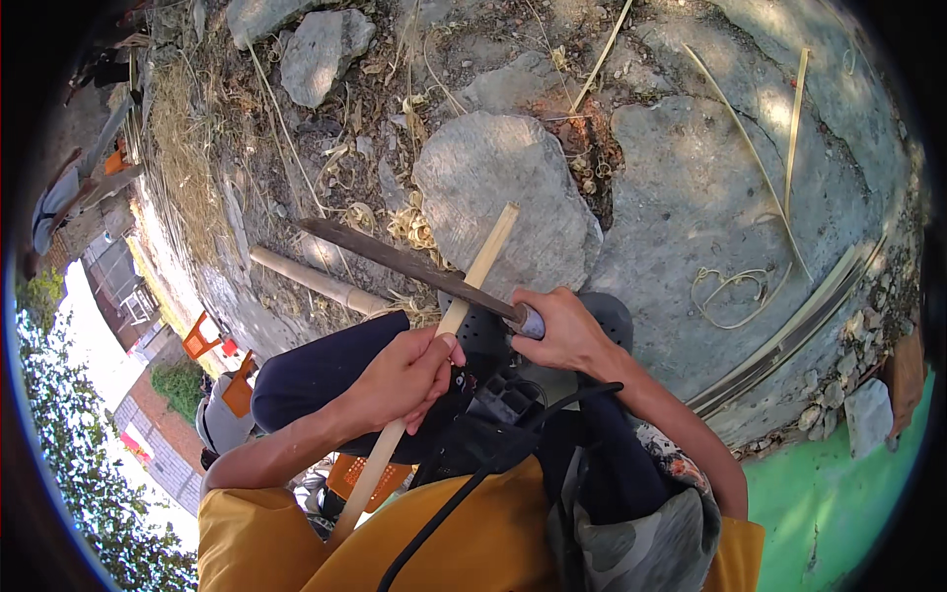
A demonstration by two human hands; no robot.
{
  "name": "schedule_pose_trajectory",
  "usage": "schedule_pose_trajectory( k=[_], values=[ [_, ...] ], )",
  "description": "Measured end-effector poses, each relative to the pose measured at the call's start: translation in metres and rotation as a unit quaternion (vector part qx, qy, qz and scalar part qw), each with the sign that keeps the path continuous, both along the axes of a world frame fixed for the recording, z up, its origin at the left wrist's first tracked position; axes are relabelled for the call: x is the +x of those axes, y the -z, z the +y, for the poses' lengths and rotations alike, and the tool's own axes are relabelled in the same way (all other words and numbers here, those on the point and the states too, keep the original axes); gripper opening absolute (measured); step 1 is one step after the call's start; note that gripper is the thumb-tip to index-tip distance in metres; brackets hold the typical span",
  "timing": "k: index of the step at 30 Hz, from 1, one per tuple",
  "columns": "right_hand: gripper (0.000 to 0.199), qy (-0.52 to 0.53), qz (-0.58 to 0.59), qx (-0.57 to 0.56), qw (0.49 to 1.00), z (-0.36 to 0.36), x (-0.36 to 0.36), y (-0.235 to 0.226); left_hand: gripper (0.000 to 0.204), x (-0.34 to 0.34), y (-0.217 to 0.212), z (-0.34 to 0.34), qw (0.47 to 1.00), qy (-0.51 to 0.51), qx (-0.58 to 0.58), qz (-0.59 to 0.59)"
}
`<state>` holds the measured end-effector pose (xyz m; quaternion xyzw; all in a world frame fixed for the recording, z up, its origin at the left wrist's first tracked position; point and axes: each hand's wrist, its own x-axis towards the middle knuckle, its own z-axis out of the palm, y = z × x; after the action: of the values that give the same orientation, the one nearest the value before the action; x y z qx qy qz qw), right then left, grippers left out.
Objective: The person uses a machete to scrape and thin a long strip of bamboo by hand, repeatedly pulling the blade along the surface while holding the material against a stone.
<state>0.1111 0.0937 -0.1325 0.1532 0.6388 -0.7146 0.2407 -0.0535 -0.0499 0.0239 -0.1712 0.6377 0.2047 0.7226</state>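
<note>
Bamboo strip (455, 317), pale yel., long, straight, fingers of L hand (404, 377) round it, of R hand (560, 331) round knife hdl (531, 322).

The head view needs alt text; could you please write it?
A person's left hand grips a pale strip while the right hand holds a dark-bladed knife across it. A large grey stone lies on the ground ahead.

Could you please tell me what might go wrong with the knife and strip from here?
The knife in the right hand crosses the pale strip just beyond the bare left hand, so a slip could cut that hand. The strip's near end lies close to the yellow shirt, so a hard push might jab the wearer.
</note>
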Motion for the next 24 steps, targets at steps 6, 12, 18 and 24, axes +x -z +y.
schedule_pose_trajectory(
  k=[6,12,18,24],
  values=[
    [0.032,0.032,-0.016,0.03,0.999,0.005,-0.006,0.01,0.032,-0.011,-0.003,0.034,0.997,0.053,-0.043,-0.021],
    [0.027,0.066,-0.023,-0.014,0.997,0.009,-0.007,0.002,0.033,-0.013,-0.003,0.04,0.992,0.124,-0.011,-0.008],
    [0.029,0.069,-0.048,0.005,0.996,0.007,-0.017,0.012,0.031,-0.018,-0.004,0.045,0.992,0.125,-0.029,0.004],
    [0.029,0.068,-0.023,0.031,0.997,0.016,-0.015,0.0,0.03,-0.015,-0.007,0.053,0.992,0.125,-0.009,-0.004]
  ],
)
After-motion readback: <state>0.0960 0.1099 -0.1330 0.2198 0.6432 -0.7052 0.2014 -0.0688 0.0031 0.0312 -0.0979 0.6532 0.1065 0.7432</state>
